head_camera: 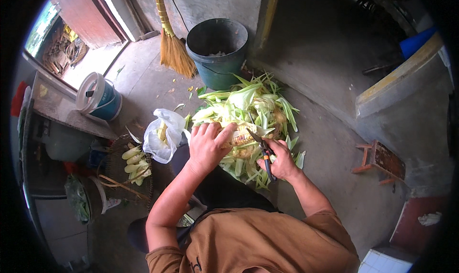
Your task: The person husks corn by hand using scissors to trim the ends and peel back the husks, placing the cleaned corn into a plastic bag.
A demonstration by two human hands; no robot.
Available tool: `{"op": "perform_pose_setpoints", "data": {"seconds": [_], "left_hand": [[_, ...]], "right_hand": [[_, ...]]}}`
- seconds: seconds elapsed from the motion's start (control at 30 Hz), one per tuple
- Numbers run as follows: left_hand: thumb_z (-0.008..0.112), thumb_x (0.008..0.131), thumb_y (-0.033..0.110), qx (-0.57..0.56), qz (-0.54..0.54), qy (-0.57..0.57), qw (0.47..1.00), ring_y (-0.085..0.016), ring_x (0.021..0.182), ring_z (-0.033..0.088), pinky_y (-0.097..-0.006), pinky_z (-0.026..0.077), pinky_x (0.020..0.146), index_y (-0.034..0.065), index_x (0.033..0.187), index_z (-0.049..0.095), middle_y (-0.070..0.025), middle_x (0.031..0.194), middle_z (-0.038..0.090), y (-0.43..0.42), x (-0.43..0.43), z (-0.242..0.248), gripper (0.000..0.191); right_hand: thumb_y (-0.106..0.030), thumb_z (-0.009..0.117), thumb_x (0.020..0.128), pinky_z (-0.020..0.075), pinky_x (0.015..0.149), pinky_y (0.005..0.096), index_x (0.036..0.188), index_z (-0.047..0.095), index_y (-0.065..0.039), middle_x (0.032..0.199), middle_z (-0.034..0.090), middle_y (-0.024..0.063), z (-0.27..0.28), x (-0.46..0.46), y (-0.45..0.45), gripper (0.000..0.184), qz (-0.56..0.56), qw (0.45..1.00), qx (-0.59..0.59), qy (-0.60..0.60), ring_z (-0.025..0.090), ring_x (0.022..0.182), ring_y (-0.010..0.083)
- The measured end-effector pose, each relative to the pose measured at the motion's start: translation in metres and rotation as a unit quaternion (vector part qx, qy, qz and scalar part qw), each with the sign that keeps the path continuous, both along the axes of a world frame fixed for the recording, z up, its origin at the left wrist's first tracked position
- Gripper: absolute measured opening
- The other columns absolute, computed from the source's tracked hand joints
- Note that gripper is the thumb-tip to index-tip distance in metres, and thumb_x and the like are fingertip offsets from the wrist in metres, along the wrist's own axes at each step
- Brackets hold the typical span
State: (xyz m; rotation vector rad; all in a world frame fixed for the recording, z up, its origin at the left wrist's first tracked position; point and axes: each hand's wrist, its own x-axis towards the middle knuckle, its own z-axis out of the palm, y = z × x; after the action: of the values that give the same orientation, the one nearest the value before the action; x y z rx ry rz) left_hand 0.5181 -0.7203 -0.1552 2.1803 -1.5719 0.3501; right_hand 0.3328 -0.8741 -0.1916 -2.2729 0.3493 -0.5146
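Note:
My left hand (208, 143) grips an ear of corn (242, 138) with speckled kernels and part of its husk still on it. In my right hand (281, 161) is a pair of pruning shears (266, 152) with dark handles and orange bands; its blades touch or lie very near the ear's right end. Beneath both hands spreads a heap of green corn husks (247, 100) with brown silk. A white plastic bag (168, 129) holding a pale ear stands left of my left hand. Farther left, several ears in pale husks (134, 161) lie in a woven basket (122, 190).
Beyond the husks stands a dark green bucket (218, 70), beside a straw broom (172, 54) against the wall. A blue and white pail (104, 100) is by the doorway at left. A small wooden stool (387, 161) stands at right, near a low wall (398, 79).

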Motion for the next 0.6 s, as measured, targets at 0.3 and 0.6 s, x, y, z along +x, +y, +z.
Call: {"op": "perform_pose_setpoints", "data": {"seconds": [0.3, 0.6], "left_hand": [[0.078, 0.055, 0.024, 0.009, -0.014, 0.063, 0.998, -0.022, 0.084, 0.054, -0.0365, 0.040, 0.074, 0.0247, 0.116, 0.058, -0.0021, 0.091, 0.055, 0.003, 0.002, -0.016, 0.064], [0.077, 0.054, 0.021, 0.014, -0.071, 0.089, 0.993, -0.023, 0.088, 0.053, -0.0380, 0.040, 0.078, 0.0249, 0.114, 0.059, -0.0016, 0.094, 0.056, -0.001, 0.007, -0.026, 0.063]], "right_hand": [[-0.016, 0.074, 0.065, 0.0424, 0.066, 0.0336, 0.101, 0.059, -0.003, 0.062, 0.056, 0.0040, -0.006, -0.013, 0.002, 0.042, -0.008, 0.998, 0.049, 0.039, 0.057, 0.057, 0.0199], [-0.031, 0.078, 0.065, 0.0339, 0.093, 0.0400, 0.116, 0.052, -0.003, 0.083, 0.060, 0.0044, -0.010, -0.012, -0.004, 0.064, -0.005, 0.997, -0.040, 0.061, 0.060, 0.079, 0.0210]]}}
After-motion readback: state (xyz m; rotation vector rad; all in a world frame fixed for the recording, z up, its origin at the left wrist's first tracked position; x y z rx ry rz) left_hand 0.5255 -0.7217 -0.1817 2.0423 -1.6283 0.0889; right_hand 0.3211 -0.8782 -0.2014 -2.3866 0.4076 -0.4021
